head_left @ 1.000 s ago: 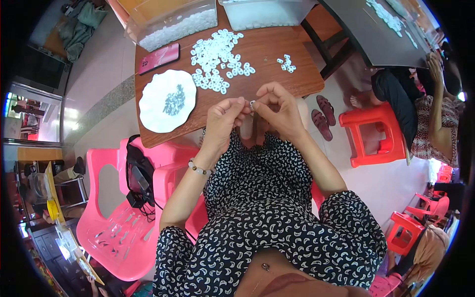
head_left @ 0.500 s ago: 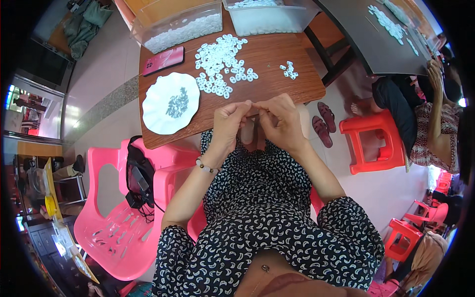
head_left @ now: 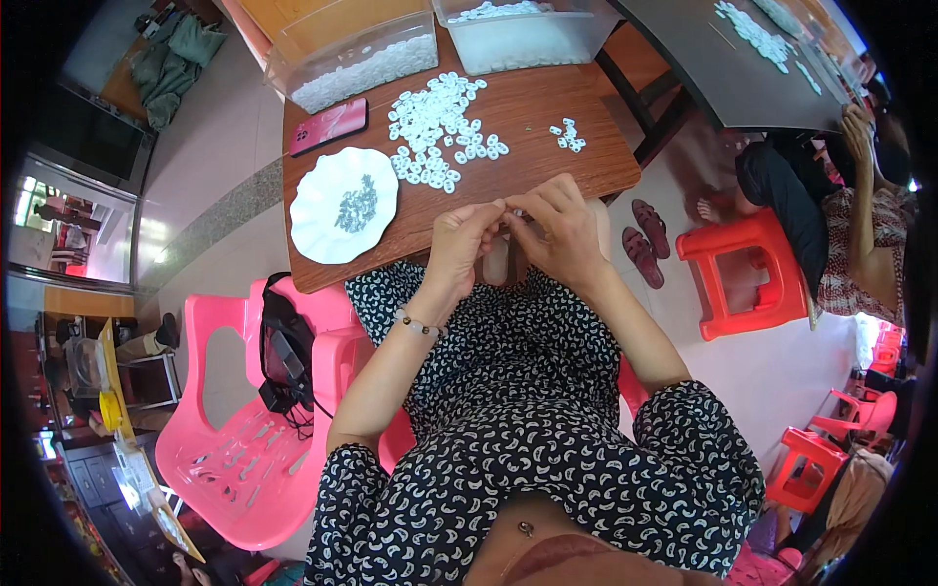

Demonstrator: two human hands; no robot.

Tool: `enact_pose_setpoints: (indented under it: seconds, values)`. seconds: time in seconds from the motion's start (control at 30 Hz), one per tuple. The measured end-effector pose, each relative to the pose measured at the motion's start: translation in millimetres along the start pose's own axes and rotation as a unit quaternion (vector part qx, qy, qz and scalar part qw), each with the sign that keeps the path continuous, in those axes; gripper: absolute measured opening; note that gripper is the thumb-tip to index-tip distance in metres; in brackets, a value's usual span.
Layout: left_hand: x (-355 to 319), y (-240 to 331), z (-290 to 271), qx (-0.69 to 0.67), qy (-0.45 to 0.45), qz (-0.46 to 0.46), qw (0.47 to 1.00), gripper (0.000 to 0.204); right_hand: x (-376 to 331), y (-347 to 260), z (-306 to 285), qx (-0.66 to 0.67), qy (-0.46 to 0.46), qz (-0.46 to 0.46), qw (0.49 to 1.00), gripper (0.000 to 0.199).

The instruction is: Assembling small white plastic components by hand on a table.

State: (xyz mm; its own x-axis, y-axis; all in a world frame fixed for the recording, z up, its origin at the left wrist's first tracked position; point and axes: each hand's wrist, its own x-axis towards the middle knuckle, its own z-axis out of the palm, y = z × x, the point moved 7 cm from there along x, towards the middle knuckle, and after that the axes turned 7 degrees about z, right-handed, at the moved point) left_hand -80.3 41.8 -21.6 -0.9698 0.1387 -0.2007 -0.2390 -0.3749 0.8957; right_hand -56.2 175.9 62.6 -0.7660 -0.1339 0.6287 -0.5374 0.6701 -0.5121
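Note:
At the near edge of the brown wooden table [head_left: 547,88], my left hand [head_left: 461,239] and my right hand [head_left: 557,230] meet, each with its fingertips pinched together. A tiny pale piece shows between them, too small to name. Beyond my hands lies a loose pile of small white oval pieces with holes [head_left: 430,112]. A few more such pieces [head_left: 569,137] sit apart at the right. To the left, a white scalloped plate [head_left: 318,225] holds a scatter of small dark grey-green bits [head_left: 358,205].
Two clear plastic bins [head_left: 366,73] of white pieces stand along the table's far side. A pink phone [head_left: 329,127] lies by the plate. A pink chair [head_left: 234,459] with a black bag [head_left: 286,352] is at my left. A red stool [head_left: 747,278] and another person [head_left: 860,234] are at right.
My hands stay close together, with the right fingers slightly raised and a pale speck now showing at the fingertips. The whole view has shifted slightly.

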Motion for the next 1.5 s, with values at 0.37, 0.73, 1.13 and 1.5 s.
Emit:
enact_pose_setpoints:
  seconds: [0.37, 0.73, 1.13, 1.5]
  values:
    - [-9.1, 11.1, -13.4, -0.044, -0.003, -0.048, 0.998, 0.019, 6.4, -13.1, 13.6, 0.008, -0.048, -0.017, 0.999, 0.018]
    - [-4.1, 6.1, -14.1, -0.070, -0.041, -0.077, 0.994, 0.020, 15.7, -3.4, 8.4, 0.109, -0.047, 0.074, 0.990, 0.009]
    - [-0.7, 3.9, -23.0, -0.084, -0.067, -0.148, 0.983, 0.020, 16.5, 6.4, 22.0, 0.151, -0.076, 0.033, 0.985, 0.013]
    - [-4.5, 4.3, -13.5, -0.116, -0.051, -0.116, 0.985, 0.020, 16.2, 9.3, 19.7, 0.173, -0.071, 0.064, 0.980, 0.014]
